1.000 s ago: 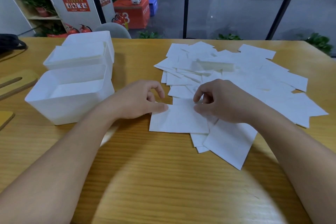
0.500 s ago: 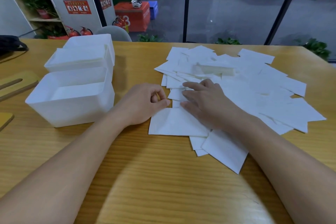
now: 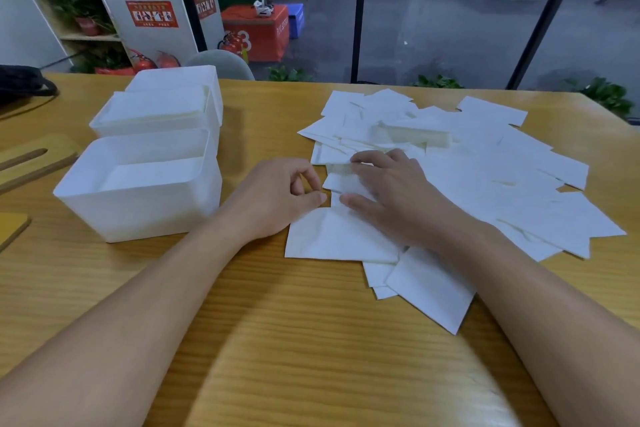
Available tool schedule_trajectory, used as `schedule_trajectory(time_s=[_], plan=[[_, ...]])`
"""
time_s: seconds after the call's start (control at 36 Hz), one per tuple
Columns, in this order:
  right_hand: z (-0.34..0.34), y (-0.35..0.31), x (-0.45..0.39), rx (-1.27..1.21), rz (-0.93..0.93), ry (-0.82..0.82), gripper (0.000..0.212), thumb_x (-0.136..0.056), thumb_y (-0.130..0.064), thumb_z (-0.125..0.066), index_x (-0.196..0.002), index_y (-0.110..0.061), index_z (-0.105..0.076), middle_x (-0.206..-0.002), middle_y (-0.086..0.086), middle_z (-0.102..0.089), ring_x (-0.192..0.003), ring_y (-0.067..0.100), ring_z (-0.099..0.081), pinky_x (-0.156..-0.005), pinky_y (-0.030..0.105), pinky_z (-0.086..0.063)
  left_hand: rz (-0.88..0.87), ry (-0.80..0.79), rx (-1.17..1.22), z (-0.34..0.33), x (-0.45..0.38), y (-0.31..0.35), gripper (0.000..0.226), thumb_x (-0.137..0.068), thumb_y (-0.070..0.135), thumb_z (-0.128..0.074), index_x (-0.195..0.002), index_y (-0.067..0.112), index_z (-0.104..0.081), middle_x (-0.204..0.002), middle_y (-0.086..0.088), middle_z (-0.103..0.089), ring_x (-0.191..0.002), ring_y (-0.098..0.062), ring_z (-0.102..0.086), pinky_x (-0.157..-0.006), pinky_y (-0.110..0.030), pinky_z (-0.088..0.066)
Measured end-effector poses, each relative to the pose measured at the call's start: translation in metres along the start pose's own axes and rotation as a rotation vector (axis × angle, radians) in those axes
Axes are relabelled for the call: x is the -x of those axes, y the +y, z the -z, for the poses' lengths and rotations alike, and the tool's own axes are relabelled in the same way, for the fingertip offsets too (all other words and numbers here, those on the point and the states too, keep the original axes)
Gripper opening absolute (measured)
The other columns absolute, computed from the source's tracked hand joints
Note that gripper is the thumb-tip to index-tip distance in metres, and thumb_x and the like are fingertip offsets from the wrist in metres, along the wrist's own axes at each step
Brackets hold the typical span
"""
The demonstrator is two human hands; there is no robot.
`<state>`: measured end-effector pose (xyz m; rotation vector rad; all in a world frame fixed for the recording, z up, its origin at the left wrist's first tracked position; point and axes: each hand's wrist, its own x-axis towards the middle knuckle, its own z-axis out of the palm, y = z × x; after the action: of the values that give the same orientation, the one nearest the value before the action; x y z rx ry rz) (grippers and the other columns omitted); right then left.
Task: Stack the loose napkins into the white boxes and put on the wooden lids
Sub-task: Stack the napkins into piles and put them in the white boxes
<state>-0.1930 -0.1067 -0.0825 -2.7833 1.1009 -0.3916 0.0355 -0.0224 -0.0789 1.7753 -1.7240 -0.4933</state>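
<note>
Napkins, loose white squares, lie spread in an overlapping heap over the right half of the tabletop, reaching from the far edge down toward the near middle. Nearest napkin lies flat at the heap's left front, one corner a bit raised by the left thumb. A thicker folded stack sits on top of the heap toward the far side.

Left hand rests at the left edge of the heap, fingers curled in, thumb tip touching the upper left corner of the nearest napkin; pinch narrow, cannot tell if it really grips the sheet. Right hand lies palm down on the heap, fingers spread flat and pressing on napkins, thumb just beside the left thumb; holding nothing lifted.

Three white boxes stand in a row on the left side of the tabletop, touching one another. Near box is open with a low layer of white inside. Middle box is filled with napkins near the rim. Far box is mostly hidden behind it.

Wooden lids lie flat at the far left edge, one with a slot, another only partly in view. Dark bag at far left corner.
</note>
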Motion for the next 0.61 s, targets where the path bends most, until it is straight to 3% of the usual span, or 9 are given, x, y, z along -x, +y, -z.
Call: schedule_trajectory(time_s=[0.11,0.22,0.33,0.42,0.47,0.53,0.61], plan=[[0.009,0.002,0.01,-0.175,0.037,0.068,0.062,-0.102,-0.064,-0.055,-0.148,-0.024,-0.064,-0.153,-0.016,-0.053,-0.137,0.011,-0.043,-0.118,0.038,-0.038,-0.014,0.118,0.045,-0.002,-0.002,0.0,0.037,-0.092,0.038,-0.087,-0.121,0.04,-0.064,-0.08,0.007,-0.072,-0.068,-0.009,-0.066,-0.068,-0.031,-0.054],[0.02,-0.002,0.024,-0.437,0.08,0.122,0.04,-0.101,-0.049,-0.069,-0.133,-0.026,-0.075,-0.138,-0.023,-0.064,-0.117,0.006,-0.063,-0.098,0.026,-0.052,-0.06,0.192,0.01,-0.004,-0.002,-0.001,0.063,-0.09,0.033,-0.089,-0.144,0.044,-0.059,-0.097,0.011,-0.063,-0.074,-0.011,-0.062,-0.072,-0.022,-0.049],[0.031,-0.006,0.028,-0.609,0.089,0.123,0.02,-0.102,-0.033,-0.074,-0.118,-0.025,-0.082,-0.126,-0.02,-0.074,-0.114,0.01,-0.071,-0.098,0.031,-0.057,-0.098,0.242,-0.023,-0.006,-0.005,-0.005,0.034,-0.093,0.03,-0.086,-0.124,0.042,-0.077,-0.114,0.014,-0.055,-0.094,-0.006,-0.056,-0.077,-0.006,-0.041],[0.035,-0.007,0.03,-0.634,0.075,0.053,0.008,-0.098,-0.032,-0.079,-0.098,-0.026,-0.085,-0.111,-0.018,-0.079,-0.11,0.009,-0.073,-0.101,0.036,-0.055,-0.164,0.278,-0.008,-0.004,-0.006,-0.006,0.016,-0.097,0.022,-0.082,-0.107,0.035,-0.083,-0.125,0.013,-0.058,-0.115,-0.005,-0.053,-0.093,-0.014,-0.042],[0.032,-0.007,0.03,-0.581,0.015,0.062,0.021,-0.092,-0.044,-0.084,-0.079,-0.028,-0.078,-0.099,-0.016,-0.079,-0.102,0.007,-0.072,-0.099,0.038,-0.053,-0.217,0.296,0.018,0.0,-0.005,-0.002,0.008,-0.101,0.023,-0.077,-0.104,0.029,-0.08,-0.132,0.014,-0.062,-0.126,-0.006,-0.054,-0.103,-0.021,-0.043],[0.03,-0.008,0.03,-0.505,-0.045,0.137,0.037,-0.082,-0.057,-0.088,-0.073,-0.028,-0.068,-0.092,-0.014,-0.078,-0.094,0.006,-0.068,-0.091,0.034,-0.052,-0.269,0.267,0.021,0.003,-0.002,0.003,0.005,-0.105,0.026,-0.071,-0.102,0.024,-0.075,-0.122,0.015,-0.068,-0.121,-0.009,-0.06,-0.1,-0.026,-0.047],[0.028,-0.011,0.029,-0.432,-0.041,0.244,0.048,-0.074,-0.069,-0.088,-0.085,-0.033,-0.059,-0.091,-0.012,-0.071,-0.09,0.008,-0.065,-0.08,0.036,-0.052,-0.303,0.168,-0.045,0.002,0.001,0.009,0.014,-0.109,0.03,-0.064,-0.096,0.024,-0.067,-0.096,0.011,-0.069,-0.1,-0.012,-0.062,-0.089,-0.031,-0.045]])
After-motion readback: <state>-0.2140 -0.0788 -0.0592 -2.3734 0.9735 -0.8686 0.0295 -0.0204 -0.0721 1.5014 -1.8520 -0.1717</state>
